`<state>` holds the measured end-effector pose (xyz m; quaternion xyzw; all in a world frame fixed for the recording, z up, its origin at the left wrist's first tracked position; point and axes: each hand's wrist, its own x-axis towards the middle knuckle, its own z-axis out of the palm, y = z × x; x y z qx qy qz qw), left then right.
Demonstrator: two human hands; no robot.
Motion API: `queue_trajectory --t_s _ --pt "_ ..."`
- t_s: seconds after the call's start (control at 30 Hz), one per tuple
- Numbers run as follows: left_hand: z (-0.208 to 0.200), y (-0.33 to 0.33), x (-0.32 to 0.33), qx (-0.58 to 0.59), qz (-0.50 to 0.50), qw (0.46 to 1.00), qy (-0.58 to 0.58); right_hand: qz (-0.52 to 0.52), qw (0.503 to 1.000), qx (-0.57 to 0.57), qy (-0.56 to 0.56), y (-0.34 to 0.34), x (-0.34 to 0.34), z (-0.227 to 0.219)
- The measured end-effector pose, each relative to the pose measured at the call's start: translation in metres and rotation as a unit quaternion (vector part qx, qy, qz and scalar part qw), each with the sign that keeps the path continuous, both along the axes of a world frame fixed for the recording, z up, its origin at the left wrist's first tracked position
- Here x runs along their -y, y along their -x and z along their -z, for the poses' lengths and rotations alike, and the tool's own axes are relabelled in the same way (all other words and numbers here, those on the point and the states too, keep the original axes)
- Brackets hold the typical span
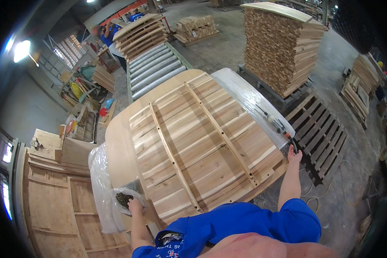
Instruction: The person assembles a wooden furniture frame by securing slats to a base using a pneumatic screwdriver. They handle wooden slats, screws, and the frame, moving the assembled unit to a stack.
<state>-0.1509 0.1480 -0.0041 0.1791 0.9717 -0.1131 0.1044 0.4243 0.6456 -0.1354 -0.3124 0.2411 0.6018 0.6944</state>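
Note:
At the panel's left near corner, my left hand (136, 206) dips its fingertips into a clear plastic bag (135, 191) of small dark pieces (124, 199), too small to name. Its fingers are drawn together; anything between them is hidden. At the right edge, my right hand (295, 155) is closed round the black rear end of a power screwdriver (278, 125), whose bit points away from me over the plastic-wrapped edge. Between my hands lies a slatted wooden panel (189, 142) with two long battens (221, 133) across it, holes showing along them.
A pale round-cornered board (118, 133) lies under the panel, with plastic wrap (241, 86) beyond. Past it runs a roller conveyor (157, 69) with stacked panels (142, 34) and a person (109, 36). A tall wood stack (271, 47), a pallet (320, 133) and a hose (344, 189) are at right.

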Motion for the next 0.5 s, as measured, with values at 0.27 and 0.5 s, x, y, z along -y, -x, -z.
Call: queue_trajectory --t_s 0.27,0.5 --pt "-0.026 0.006 -0.003 -0.017 -0.231 0.886 -0.402 -0.010 0.999 0.023 0.021 -0.001 -0.046 0.006" --pt "-0.033 0.023 0.002 0.198 -0.487 0.209 -0.824 0.148 0.986 0.043 0.063 0.022 -0.047 -0.032"
